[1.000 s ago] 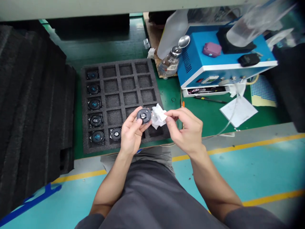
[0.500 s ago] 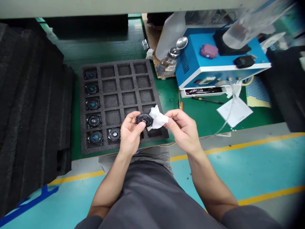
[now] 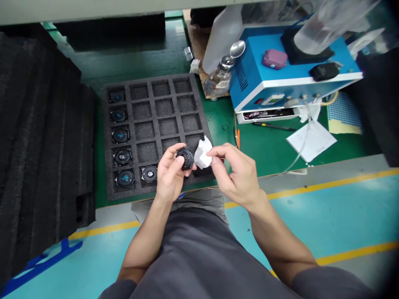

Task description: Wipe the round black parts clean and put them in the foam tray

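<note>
The upper edge of the view is cutting off a pale bottle [image 3: 222,39] and a clear plastic container [image 3: 330,23] lying on the blue machine [image 3: 280,81], and the far right corner is fading into dark blur. The face of the round black part [image 3: 185,158] is turning away from the camera, so its markings are hard to read, and fingers are covering its lower rim. The foam cell under the hands is mostly hidden.

The left hand [image 3: 170,176] is curling closed around the round black part, thumb and fingertips pinching its edge, holding it in the air just above the near right corner of the black foam tray [image 3: 149,89]. The right hand [image 3: 238,172] is pinching together on a crumpled white wipe [image 3: 202,153], which is pressing against the right side of the part.

Six similar round parts are sitting in the tray: five down the leftmost column and one [image 3: 149,173] in the next cell of the nearest row. The tray is resting on the green surface [image 3: 264,145], near a glass dispenser bottle [image 3: 220,79] and a sheet of white paper [image 3: 311,140]. Stacked black foam [image 3: 40,145] is filling the left side.
</note>
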Demonstrator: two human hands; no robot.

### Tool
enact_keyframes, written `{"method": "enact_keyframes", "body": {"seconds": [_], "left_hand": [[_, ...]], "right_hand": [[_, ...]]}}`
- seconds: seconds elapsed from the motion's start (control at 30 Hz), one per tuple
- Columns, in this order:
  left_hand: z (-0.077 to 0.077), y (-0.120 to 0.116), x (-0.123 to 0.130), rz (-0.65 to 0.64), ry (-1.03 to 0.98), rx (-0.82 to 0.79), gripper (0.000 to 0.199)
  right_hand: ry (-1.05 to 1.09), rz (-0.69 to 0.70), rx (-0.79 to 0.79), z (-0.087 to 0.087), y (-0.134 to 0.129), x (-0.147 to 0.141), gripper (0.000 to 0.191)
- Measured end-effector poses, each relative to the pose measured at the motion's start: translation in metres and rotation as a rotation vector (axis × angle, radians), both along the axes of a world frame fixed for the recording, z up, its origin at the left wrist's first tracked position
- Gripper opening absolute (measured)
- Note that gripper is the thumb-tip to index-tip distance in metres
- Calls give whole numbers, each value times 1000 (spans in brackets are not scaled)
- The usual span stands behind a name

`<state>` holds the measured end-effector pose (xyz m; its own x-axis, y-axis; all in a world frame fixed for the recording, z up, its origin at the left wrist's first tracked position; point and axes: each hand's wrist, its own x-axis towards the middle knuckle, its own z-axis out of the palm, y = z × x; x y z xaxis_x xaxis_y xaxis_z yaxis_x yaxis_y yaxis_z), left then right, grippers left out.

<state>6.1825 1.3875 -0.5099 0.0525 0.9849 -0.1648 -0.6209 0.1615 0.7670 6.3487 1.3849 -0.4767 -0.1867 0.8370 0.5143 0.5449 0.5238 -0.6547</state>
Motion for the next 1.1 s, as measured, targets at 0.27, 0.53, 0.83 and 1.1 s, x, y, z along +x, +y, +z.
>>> {"method": "enact_keyframes", "body": {"seconds": [0.27,0.53,0.83,1.1], "left_hand": [[3,-1,5,39,105,38,36],[-1,-2,7,76,191,61,36],[-11,-5,6,71,263,115,36],[2,-9,2,129,366,46,44]], "right_hand": [[-76,41,-6,-2,1,-1,15],[-55,11,-9,-5,1,0,12],[-62,8,-141,-11,2,2,10],[-70,84,-47,-10,5,-12,18]]}}
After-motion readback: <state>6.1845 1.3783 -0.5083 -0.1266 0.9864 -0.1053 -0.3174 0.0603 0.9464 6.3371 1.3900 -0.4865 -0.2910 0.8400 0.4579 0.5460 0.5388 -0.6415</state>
